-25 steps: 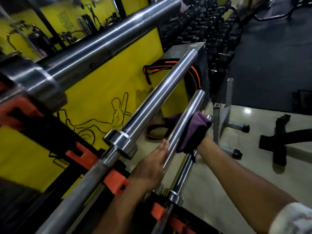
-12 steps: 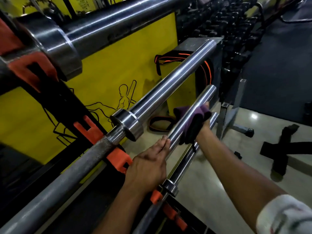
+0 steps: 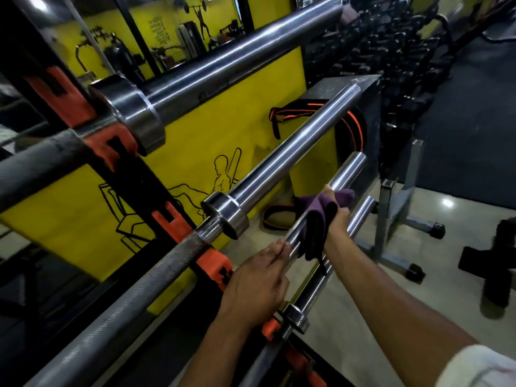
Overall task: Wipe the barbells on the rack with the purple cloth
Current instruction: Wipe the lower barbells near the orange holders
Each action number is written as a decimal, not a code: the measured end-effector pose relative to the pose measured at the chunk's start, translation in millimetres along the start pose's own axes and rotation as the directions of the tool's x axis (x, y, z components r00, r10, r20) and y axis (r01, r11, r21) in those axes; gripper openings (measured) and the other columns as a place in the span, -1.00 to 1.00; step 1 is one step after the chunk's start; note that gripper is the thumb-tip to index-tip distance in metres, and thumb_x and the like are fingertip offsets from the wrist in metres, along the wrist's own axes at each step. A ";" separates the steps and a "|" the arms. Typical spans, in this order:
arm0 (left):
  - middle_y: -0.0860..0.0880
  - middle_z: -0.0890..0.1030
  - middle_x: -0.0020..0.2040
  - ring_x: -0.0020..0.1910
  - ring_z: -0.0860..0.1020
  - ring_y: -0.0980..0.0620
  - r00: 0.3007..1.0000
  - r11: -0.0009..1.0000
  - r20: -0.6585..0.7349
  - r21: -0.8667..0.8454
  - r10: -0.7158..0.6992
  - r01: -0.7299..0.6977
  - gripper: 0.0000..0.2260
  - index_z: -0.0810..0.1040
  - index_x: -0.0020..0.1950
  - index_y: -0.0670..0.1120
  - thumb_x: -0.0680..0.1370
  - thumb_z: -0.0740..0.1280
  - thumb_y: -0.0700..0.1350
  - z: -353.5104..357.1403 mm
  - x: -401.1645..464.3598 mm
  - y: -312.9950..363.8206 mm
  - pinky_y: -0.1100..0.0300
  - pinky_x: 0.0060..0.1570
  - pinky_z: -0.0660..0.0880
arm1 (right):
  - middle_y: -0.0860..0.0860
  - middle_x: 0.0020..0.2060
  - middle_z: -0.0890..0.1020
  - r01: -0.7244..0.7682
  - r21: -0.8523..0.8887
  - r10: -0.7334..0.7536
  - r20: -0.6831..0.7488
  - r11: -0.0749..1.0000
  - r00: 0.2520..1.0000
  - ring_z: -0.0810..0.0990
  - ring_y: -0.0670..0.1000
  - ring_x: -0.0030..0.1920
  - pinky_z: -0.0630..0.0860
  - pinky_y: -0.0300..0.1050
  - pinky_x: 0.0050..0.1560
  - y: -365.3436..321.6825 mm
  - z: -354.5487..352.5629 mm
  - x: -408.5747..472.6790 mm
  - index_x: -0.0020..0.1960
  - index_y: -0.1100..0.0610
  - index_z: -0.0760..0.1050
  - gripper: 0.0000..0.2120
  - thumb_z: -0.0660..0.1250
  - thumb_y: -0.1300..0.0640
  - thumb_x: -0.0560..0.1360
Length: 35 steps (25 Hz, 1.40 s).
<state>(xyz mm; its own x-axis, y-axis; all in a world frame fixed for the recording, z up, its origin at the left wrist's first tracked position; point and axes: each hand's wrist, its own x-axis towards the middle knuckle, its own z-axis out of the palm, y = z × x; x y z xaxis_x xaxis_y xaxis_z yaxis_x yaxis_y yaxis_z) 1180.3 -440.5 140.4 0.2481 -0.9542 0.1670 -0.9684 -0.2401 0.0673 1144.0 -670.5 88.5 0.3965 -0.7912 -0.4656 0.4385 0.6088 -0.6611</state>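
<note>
Rack: black uprights with orange hooks (image 3: 212, 263) carry four barbells, stepped from upper left down to lower right, their sleeves pointing away toward the rack's right end.
Top bar: thick sleeve (image 3: 237, 51) runs across the upper part of the view, its collar just right of the highest hook.
Second bar: its sleeve (image 3: 293, 152) lies below the top one; its knurled shaft (image 3: 134, 300) passes over an orange hook.
Third bar: the sleeve (image 3: 346, 171) being handled, between the second bar and the lowest one.
Lowest bar: thin sleeve (image 3: 360, 216) at the rack's near edge, with a small collar (image 3: 296, 317) beside an orange hook.
Cloth: purple cloth (image 3: 321, 216) is wrapped over the third bar's sleeve, about midway along its visible length, a dark fold hanging below the bar.
Right hand: right hand (image 3: 335, 219) grips the cloth around the third sleeve, thumb showing on the far side of the bar; the cloth lies between palm and metal.
Left hand: left hand (image 3: 257, 280) rests on the same sleeve nearer the collar, fingers straight along the metal, fingertips (image 3: 282, 244) just short of the cloth.
Wall: yellow panel (image 3: 195, 129) with black line drawings behind the rack.
Belt: black and orange belt (image 3: 296, 113) hangs past the second bar's end.
</note>
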 end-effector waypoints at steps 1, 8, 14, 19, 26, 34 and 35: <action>0.00 0.37 0.53 0.43 0.42 0.09 0.999 0.999 -0.010 0.000 0.041 -0.041 -0.53 0.41 0.51 -0.05 0.59 0.19 -0.02 3.6 -10.7 -4.5 0.23 0.28 0.48 | 0.03 -0.16 0.60 -0.008 0.027 0.008 -0.002 1.000 1.000 0.59 -0.01 -0.29 0.55 -0.10 -0.24 3.8 -1.2 -3.3 0.26 0.18 0.48 -0.57 0.27 -0.14 0.60; 0.12 0.06 0.64 0.57 0.16 0.12 0.997 0.998 -0.043 0.012 0.061 -0.061 -0.45 0.13 0.63 0.03 0.61 0.10 -0.07 1.8 -104.8 -30.8 0.17 0.42 0.35 | 0.20 0.19 0.65 -0.039 0.011 0.038 0.023 0.999 0.999 0.67 0.22 0.10 0.63 0.16 0.03 17.9 -19.4 14.8 0.42 0.05 0.42 -0.26 0.42 -0.36 0.40; 0.21 0.08 0.62 0.50 0.33 0.16 0.996 0.992 -0.029 -0.092 -0.087 0.084 -0.45 0.16 0.60 0.11 0.60 0.13 -0.10 10.8 -111.3 -32.3 0.10 0.12 0.62 | 0.07 -0.28 0.65 -0.134 -0.044 0.137 0.087 0.990 0.987 0.64 0.06 -0.36 0.58 -0.11 -0.36 71.3 -5.6 -43.9 0.22 0.15 0.51 -0.33 0.40 -0.37 0.40; 0.14 0.29 0.56 0.44 0.39 0.17 0.992 0.993 -0.102 -0.095 -0.080 0.071 -0.40 0.36 0.54 0.04 0.51 0.39 -0.22 7.6 -112.6 -30.5 0.23 0.26 0.51 | 0.12 -0.03 0.64 -0.163 -0.107 0.177 0.145 0.981 0.973 0.65 0.11 -0.13 0.61 -0.07 -0.20 93.7 -11.9 -77.3 0.38 0.14 0.45 -0.02 0.52 -0.45 0.18; 0.18 0.31 0.54 0.41 0.41 0.22 0.988 0.996 -0.137 -0.056 -0.072 0.065 -0.50 0.38 0.52 0.07 0.57 0.30 -0.14 6.7 -113.0 -30.1 0.40 0.12 0.40 | 0.15 0.11 0.64 -0.027 -0.085 0.027 -0.003 0.996 1.000 0.66 0.14 0.02 0.65 0.04 0.03 50.0 0.5 -37.6 0.30 0.18 0.52 -0.26 0.15 -0.41 0.47; 0.20 0.34 0.52 0.39 0.39 0.28 0.982 0.989 -0.148 -0.109 -0.119 0.103 -0.48 0.42 0.50 0.06 0.54 0.38 -0.18 3.6 -112.7 -26.9 0.39 0.13 0.44 | -0.08 -0.11 0.66 0.193 -0.645 0.159 0.447 0.739 0.880 0.65 -0.05 -0.10 0.62 -0.13 -0.10 97.2 -70.7 -107.9 0.13 0.01 0.47 -0.66 0.13 -0.22 0.65; 0.20 0.33 0.52 0.40 0.36 0.30 0.983 0.989 -0.143 -0.108 -0.113 0.098 -0.50 0.42 0.50 0.06 0.56 0.34 -0.16 3.1 -113.0 -26.8 0.39 0.16 0.44 | -0.08 -0.09 0.66 0.278 -0.677 0.151 0.501 0.681 0.852 0.65 -0.08 -0.12 0.63 -0.06 -0.06 89.6 -72.3 -113.3 0.09 -0.05 0.48 -0.55 0.11 -0.40 0.56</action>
<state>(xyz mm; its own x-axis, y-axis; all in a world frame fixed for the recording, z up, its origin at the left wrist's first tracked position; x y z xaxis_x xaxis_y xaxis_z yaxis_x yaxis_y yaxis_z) 1178.2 -326.8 116.7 0.3568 -0.8855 0.2976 -0.9312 -0.3117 0.1890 1080.0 -530.5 39.5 0.8082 -0.5534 -0.2013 -0.1372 0.1555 -0.9783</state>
